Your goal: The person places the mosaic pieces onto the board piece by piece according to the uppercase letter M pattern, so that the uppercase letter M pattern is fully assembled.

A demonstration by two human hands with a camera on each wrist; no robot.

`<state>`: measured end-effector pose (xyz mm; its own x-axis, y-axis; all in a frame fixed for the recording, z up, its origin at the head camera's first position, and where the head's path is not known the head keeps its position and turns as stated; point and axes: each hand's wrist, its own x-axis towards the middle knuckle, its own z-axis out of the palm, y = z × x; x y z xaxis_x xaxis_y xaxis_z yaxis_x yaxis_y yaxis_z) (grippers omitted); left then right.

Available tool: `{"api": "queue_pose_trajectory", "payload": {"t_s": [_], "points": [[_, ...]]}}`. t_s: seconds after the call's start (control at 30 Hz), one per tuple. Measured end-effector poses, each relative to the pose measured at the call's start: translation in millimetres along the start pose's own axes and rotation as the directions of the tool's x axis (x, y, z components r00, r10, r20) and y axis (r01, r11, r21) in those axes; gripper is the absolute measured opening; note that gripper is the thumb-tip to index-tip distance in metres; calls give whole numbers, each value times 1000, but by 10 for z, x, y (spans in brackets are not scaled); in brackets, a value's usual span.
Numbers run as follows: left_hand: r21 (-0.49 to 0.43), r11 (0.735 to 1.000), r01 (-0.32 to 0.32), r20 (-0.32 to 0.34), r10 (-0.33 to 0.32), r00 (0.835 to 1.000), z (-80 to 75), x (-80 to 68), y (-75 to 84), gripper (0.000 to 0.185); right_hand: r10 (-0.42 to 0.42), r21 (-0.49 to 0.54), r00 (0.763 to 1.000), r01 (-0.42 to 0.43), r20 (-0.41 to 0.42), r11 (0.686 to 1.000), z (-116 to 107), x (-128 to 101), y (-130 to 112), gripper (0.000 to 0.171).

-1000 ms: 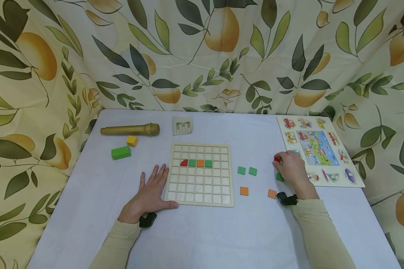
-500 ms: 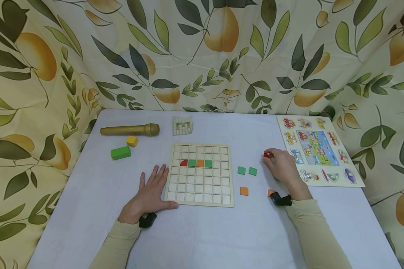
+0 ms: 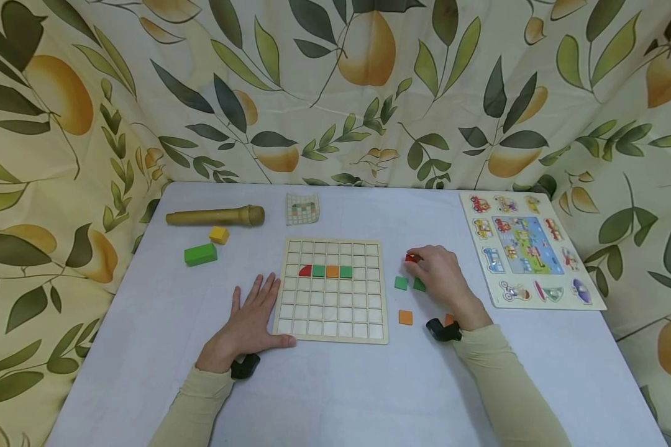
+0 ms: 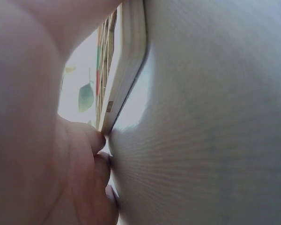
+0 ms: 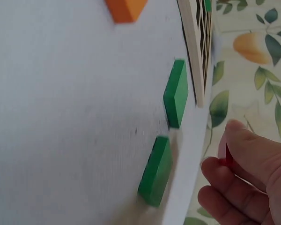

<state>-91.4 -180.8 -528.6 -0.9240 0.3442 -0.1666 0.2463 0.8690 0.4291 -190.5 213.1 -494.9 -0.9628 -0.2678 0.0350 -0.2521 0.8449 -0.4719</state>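
Right hand (image 3: 444,279) pinches a red piece (image 3: 410,258) right of the grid board (image 3: 332,335), above two green tiles (image 3: 401,283); left hand (image 3: 250,323) lies flat, fingers straight, against the board's lower-left edge.

The right hand (image 3: 442,276) hides most of the red piece (image 3: 410,257) and one orange tile (image 3: 449,318).

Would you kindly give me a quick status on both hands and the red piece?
Left hand flat, touching grid board. Right hand pinching red piece, right of board. Two green tiles beneath it.
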Motion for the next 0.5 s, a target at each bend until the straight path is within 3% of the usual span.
{"api": "queue_pose_trajectory", "payload": {"t_s": [0.5], "points": [[-8,1000,2,3,-2,1000,9,1,-8,128,-110,-5,993,110,51,994,236,88,-267,31]]}}
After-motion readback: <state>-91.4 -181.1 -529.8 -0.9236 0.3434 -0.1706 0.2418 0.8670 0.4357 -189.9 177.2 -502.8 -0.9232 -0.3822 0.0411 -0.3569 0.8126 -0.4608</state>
